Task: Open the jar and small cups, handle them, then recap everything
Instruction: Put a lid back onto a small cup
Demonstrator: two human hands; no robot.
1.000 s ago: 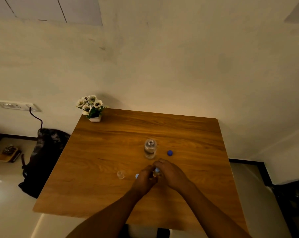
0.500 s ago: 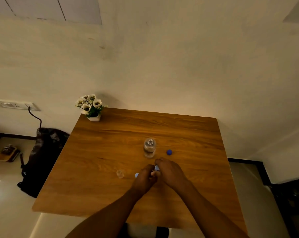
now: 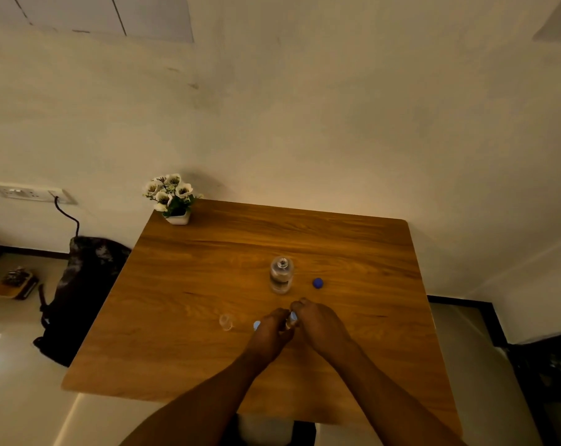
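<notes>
- The wooden table (image 3: pixel 208 284) carries everything I work with, with a flower pot (image 3: pixel 176 214) at its far left corner.
- The jar (image 3: pixel 281 275) stands upright and uncapped beyond my hands; its dark blue cap (image 3: pixel 318 282) lies just to its right.
- My left hand (image 3: pixel 269 333) and right hand (image 3: pixel 318 323) meet, fingers curled round a small cup (image 3: pixel 290 320) between them (mostly hidden, so I can't tell whether its pale lid is on).
- A second small cup (image 3: pixel 225 321) stands open left of my left hand, the nearer one.
- Between them lies a pale blue lid (image 3: pixel 256 324).
</notes>
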